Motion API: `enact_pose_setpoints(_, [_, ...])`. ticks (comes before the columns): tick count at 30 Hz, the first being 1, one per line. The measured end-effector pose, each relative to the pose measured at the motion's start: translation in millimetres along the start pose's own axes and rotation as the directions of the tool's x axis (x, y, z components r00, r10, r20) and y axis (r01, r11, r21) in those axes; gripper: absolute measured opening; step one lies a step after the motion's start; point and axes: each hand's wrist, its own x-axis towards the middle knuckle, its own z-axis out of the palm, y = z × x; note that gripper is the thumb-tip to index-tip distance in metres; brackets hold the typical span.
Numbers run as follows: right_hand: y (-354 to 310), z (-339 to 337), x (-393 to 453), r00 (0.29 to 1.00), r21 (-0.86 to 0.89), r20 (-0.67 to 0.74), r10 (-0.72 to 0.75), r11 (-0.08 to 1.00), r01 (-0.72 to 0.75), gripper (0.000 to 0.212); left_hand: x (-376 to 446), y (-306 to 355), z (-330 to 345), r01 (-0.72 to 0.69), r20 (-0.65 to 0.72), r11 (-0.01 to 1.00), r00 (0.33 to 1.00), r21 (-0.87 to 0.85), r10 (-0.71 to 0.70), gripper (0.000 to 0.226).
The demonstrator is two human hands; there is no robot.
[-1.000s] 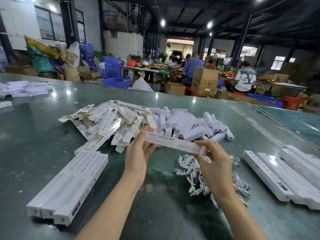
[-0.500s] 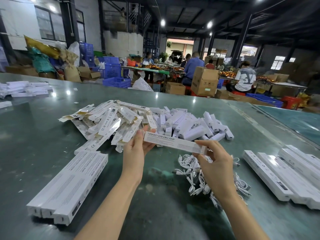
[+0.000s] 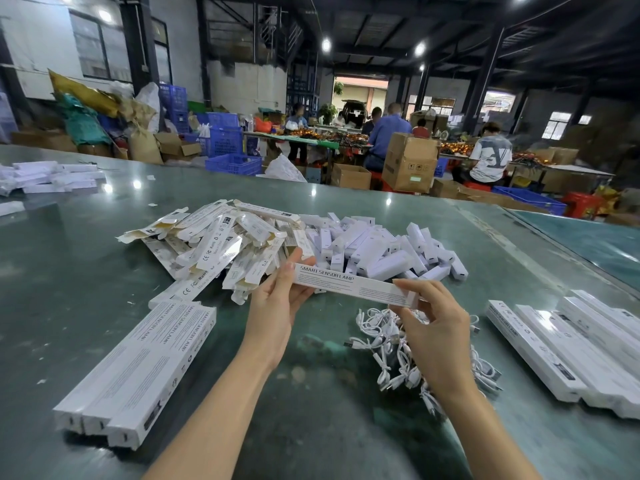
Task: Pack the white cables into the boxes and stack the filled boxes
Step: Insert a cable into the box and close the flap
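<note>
We see a wide green table (image 3: 69, 306) filling the view, with a workshop and seated people behind it. On its far middle lies a heap of flat unfolded cartons (image 3: 214, 244) and, touching it on the right, a heap of small white blocks (image 3: 381, 251). Three closed boxes (image 3: 138, 368) lie side by side at the near left, and a stack of closed boxes (image 3: 571, 344) sits at the right. Above the table, we hold one long box (image 3: 349, 284) printed "SMART SENSOR LAMP": the left hand (image 3: 277, 303) grips its left end, thumb on top, and the right hand (image 3: 433, 327) pinches its right end. Just beneath the right hand lies the tangle of white cables (image 3: 377, 327), resting on the table.
</note>
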Motion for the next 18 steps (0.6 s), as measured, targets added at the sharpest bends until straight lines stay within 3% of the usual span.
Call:
enact_pose_setpoints(10, [0.8, -4.8, 3.2, 0.999, -0.027, -0.039, -0.008, 1.0, 0.006, 0.051, 2.1, -6.0, -8.0, -0.08, 0.103, 0.967, 0.993, 0.241, 0.057, 0.03])
enact_pose_setpoints(18, [-2.3, -2.2, 2.2, 0.999, -0.08, -0.014, -0.039, 0.996, 0.038, 0.049, -2.1, -2.9, -3.0, -0.065, 0.072, 0.987, 0.996, 0.148, 0.055, 0.027])
